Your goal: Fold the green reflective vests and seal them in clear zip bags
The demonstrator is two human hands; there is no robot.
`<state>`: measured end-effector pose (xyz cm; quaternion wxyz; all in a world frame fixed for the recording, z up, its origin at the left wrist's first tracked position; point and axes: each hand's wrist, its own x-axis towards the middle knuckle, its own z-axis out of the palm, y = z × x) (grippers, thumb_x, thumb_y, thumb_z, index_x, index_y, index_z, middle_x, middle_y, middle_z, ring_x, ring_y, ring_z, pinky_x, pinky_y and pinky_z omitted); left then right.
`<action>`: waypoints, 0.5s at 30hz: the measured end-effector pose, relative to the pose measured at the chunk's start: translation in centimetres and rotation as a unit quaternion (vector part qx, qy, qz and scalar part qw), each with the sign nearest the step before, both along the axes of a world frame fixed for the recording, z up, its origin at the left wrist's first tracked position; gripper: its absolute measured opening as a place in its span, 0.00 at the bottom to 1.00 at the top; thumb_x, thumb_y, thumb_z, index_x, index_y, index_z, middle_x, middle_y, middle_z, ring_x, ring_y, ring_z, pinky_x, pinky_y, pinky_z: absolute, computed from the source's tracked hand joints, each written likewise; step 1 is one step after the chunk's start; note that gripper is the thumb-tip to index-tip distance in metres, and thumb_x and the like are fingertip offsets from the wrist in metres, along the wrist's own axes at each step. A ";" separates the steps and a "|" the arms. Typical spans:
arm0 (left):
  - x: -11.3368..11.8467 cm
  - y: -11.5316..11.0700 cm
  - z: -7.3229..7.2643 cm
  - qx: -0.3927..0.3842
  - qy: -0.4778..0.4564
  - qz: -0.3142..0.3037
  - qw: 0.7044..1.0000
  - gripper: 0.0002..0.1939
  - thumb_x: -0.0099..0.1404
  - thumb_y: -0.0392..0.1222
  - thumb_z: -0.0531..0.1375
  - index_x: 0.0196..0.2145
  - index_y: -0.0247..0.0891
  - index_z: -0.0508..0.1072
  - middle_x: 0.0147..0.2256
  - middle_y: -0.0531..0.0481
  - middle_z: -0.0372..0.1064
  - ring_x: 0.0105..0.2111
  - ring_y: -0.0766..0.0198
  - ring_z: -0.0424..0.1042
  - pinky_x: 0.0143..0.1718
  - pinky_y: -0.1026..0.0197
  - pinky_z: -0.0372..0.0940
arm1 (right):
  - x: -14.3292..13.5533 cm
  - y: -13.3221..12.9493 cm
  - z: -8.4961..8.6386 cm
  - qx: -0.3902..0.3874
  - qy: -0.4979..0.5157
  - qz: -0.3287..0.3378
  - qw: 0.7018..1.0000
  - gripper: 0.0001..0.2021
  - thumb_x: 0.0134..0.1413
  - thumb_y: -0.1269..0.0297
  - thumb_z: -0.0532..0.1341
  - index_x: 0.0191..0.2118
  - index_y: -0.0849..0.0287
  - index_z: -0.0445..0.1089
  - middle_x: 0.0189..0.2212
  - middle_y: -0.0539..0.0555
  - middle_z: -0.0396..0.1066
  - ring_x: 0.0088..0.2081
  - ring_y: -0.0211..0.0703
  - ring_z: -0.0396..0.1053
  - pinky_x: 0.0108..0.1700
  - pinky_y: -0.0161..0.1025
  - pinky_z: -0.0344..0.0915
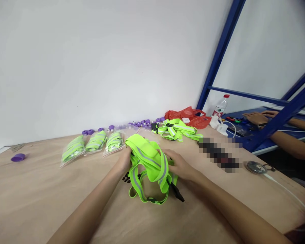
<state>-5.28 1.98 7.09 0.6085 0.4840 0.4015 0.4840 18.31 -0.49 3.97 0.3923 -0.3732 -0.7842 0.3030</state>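
Observation:
A bundle of neon-green reflective straps (148,157) with grey stripes and black buckles is between my hands, over the table in front of me. My left hand (126,159) is closed on its left side, the fingers mostly hidden behind the straps. On the right side my right hand (179,164) grips the bundle, its fingertips partly covered by the webbing. Loops and a black buckle (176,192) hang at the lower end. To the left lie three clear bags (73,149) holding folded straps of the same kind. Behind, more loose green straps (179,128) lie in a heap.
Small purple parts (142,123) line the wall, and a purple cup (18,157) lies far left. Red plastic bags (185,115), a bottle (221,105), a white charger (220,125) and a round corded device (255,167) are right. Another person's hands (256,118) work beyond the blue frame (259,135).

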 end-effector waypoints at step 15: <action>-1.0 1.1 -3.8 0.081 0.105 -0.118 0.984 0.22 0.62 0.53 0.66 0.49 0.38 0.74 0.47 0.45 0.76 0.46 0.54 0.73 0.46 0.59 0.66 | 1.5 1.7 -2.7 -0.077 0.186 -0.155 0.967 0.12 0.47 0.61 0.66 0.40 0.55 0.76 0.39 0.54 0.79 0.40 0.52 0.73 0.42 0.44 0.69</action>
